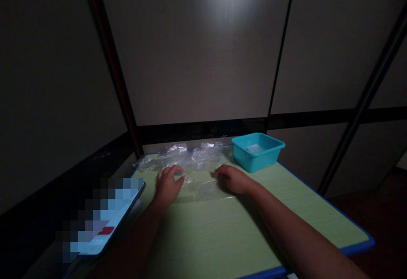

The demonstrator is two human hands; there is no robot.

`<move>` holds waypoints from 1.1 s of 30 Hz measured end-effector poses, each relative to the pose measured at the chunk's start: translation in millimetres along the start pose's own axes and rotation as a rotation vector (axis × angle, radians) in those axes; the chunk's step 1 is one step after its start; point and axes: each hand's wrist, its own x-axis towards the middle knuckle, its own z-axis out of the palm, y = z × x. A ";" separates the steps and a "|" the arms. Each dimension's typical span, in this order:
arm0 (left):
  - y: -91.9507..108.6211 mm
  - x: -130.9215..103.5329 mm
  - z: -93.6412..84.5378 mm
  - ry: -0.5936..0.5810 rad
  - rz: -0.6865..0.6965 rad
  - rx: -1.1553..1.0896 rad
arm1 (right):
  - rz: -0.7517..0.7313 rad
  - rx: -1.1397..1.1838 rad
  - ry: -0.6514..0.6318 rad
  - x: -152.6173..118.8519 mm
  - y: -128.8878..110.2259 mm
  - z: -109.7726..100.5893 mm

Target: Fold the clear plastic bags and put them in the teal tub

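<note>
My left hand (169,184) is over the left part of a clear plastic bag (206,191), with thumb and fingers curved and a gap between them. Across from it, my right hand (233,178) has its fingers curled together above the bag's right part. Whatever those fingers hold, if anything, is hidden. The bag lies flat on the pale green table (197,236). Just beyond both hands, crumpled clear plastic (187,156) is spread along the table's back edge.
A turquoise basin (259,154) stands at the back right with something pale inside. At the left, a tablet or phone (108,228) with a lit, partly blurred screen leans at an angle. Panelled doors (203,67) rise behind the blue-edged table.
</note>
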 end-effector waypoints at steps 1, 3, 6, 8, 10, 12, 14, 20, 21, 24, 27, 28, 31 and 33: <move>0.1 0.0 -0.3 0.018 0.000 0.012 | 0.002 0.001 0.001 -0.1 0.3 0.3; 0.0 -0.1 -1.3 0.046 -0.002 0.040 | 0.005 -0.003 -0.003 -0.2 0.6 0.8; -1.1 -0.8 -4.2 0.042 -0.003 0.088 | -0.003 -0.013 -0.008 0.5 -0.6 0.6; -2.1 -1.5 -6.7 0.027 0.002 0.126 | -0.031 -0.013 0.037 1.4 -3.0 -0.9; -2.6 -2.4 -8.9 0.012 0.006 0.162 | -0.068 -0.011 0.104 2.2 -6.5 -3.2; -1.7 -3.9 -10.2 -0.004 0.008 0.196 | -0.090 -0.014 0.152 2.1 -10.2 -4.9; 1.1 -6.3 -10.1 -0.013 0.012 0.221 | -0.080 -0.028 0.150 0.7 -13.7 -4.4; 20.7 -21.2 -4.2 -0.165 0.277 0.176 | 0.012 -0.132 -0.131 -5.2 -26.6 10.0; 25.3 -24.7 -2.9 -0.244 0.349 0.143 | 0.016 -0.152 -0.170 -5.6 -28.9 12.7; 38.7 -34.9 0.7 -0.451 0.494 0.041 | 0.062 -0.209 -0.223 -5.8 -33.6 18.7; 46.7 -42.0 4.4 -0.579 0.500 0.019 | 0.135 -0.260 -0.225 -5.6 -34.2 22.0; 47.5 -43.3 5.6 -0.603 0.486 0.025 | 0.152 -0.273 -0.231 -5.5 -33.8 22.7; 45.3 -44.4 7.8 -0.612 0.443 0.056 | 0.177 -0.297 -0.258 -5.0 -32.9 23.9; 42.1 -44.1 7.6 -0.597 0.416 0.088 | 0.182 -0.299 -0.267 -4.7 -32.9 24.1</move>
